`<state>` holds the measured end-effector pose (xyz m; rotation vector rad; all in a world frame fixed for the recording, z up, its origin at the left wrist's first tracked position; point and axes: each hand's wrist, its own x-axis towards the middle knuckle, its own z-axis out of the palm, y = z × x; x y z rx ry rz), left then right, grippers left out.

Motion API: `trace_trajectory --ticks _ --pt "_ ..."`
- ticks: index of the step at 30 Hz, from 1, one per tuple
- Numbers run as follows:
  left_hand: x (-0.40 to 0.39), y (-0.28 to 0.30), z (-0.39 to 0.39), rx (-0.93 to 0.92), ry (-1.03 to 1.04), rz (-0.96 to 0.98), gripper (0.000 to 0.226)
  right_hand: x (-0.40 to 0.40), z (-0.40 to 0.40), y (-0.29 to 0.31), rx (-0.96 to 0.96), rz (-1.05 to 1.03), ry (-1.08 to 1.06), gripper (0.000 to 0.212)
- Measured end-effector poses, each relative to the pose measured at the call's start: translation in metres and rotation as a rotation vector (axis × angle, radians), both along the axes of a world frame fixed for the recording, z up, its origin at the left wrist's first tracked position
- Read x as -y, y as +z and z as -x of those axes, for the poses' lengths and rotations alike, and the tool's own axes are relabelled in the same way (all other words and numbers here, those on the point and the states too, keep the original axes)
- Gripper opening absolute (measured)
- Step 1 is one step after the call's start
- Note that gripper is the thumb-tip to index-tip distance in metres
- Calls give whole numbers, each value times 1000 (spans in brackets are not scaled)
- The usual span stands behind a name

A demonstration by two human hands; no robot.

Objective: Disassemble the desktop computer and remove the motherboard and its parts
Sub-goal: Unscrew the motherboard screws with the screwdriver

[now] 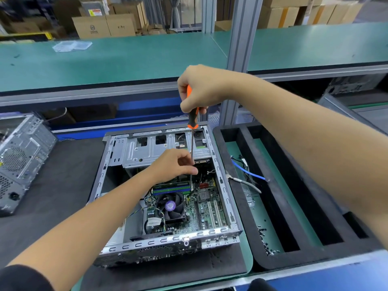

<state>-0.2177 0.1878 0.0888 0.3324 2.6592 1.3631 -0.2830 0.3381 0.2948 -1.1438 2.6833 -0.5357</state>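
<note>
Presently, nearest you: open computer case (168, 238) on the desk (52, 196), motherboard (207, 208) still seated inside, CPU fan (171, 205) and loose cables (154, 222) close beside it. Your left hand (174, 163) pinches the screwdriver (192, 122) shaft; your right hand (199, 89) is clamped round the orange handle. Risk: if the tip slips, it gouges the board or snags a cable; a freed screw could drop among components. Right of the case: foam tray (237, 185) holding removed cables and small screws. Obstruction: the drive cage (151, 150) crowds your working corner. Left: a second chassis (21, 160). Farthest: cardboard boxes (105, 26).
</note>
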Motion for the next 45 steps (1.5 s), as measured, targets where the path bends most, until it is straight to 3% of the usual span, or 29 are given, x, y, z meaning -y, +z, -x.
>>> trace_trajectory --ticks 4,14,25,31,37,45 --pt "7 -10 -4 78 -67 130 20 -6 2 18 9 54 -20 10" --pt "7 -18 -9 37 -174 493 36 -17 9 38 15 118 -45 11" --pt "0 -22 -12 -1 -174 532 18 -30 14 36 64 165 -40 11" --pt "-3 -22 -14 -33 -170 579 23 -40 16 35 69 195 -42 12" --pt "-11 -28 -16 -58 -150 606 28 -40 18 29 112 319 -38 31" --pt "-22 -40 -16 -113 -344 836 25 -31 6 1 9 265 -26 26"
